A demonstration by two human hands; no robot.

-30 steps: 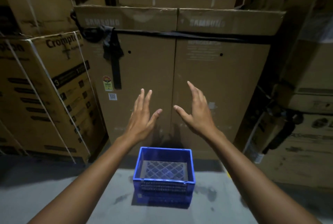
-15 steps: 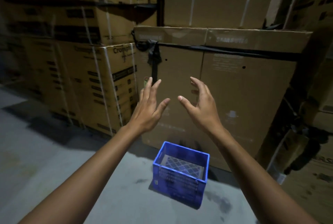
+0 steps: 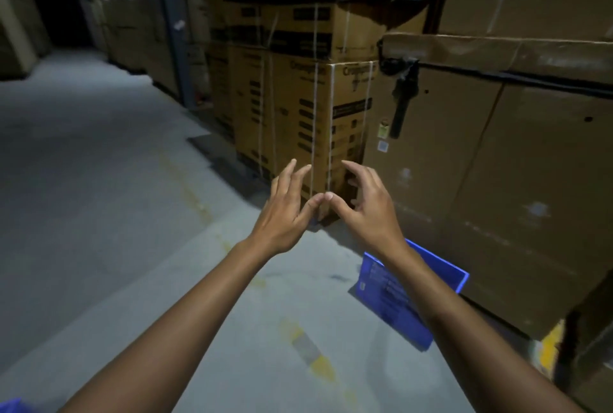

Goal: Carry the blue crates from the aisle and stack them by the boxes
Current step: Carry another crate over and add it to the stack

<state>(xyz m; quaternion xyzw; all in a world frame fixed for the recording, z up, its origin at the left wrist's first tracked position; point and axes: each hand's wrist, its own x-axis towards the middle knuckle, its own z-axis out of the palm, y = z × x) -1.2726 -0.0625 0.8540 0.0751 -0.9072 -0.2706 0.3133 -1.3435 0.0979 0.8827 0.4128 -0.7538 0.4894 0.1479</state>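
Blue plastic shows up twice. Closest is a tiny corner of something blue (image 3: pixel 11 406) at the very bottom left edge of the view, too cut off to say what it is. Then both bare forearms reach out over the grey concrete floor (image 3: pixel 99 213), which has worn yellow paint marks (image 3: pixel 321 368) on it.

The blue plastic crate with slotted sides (image 3: pixel 391 293) sits on that floor, partly hidden under the right forearm. It's just beside the big plain brown cardboard box (image 3: pixel 497 163), at its base; can't tell if they touch.

Past the crate, both hands are up in the air holding nothing. Left hand (image 3: pixel 282 213) has fingers spread and loosely extended, right hand (image 3: pixel 365 210) has fingers curled a bit, and the two thumb tips meet or nearly meet between them. Neither hand is anywhere near touching the crate.

Further back, left of the big box, there's a strapped brown carton with black print (image 3: pixel 298 120), more cartons stacked on top. A dark aisle runs off beyond that, far left.
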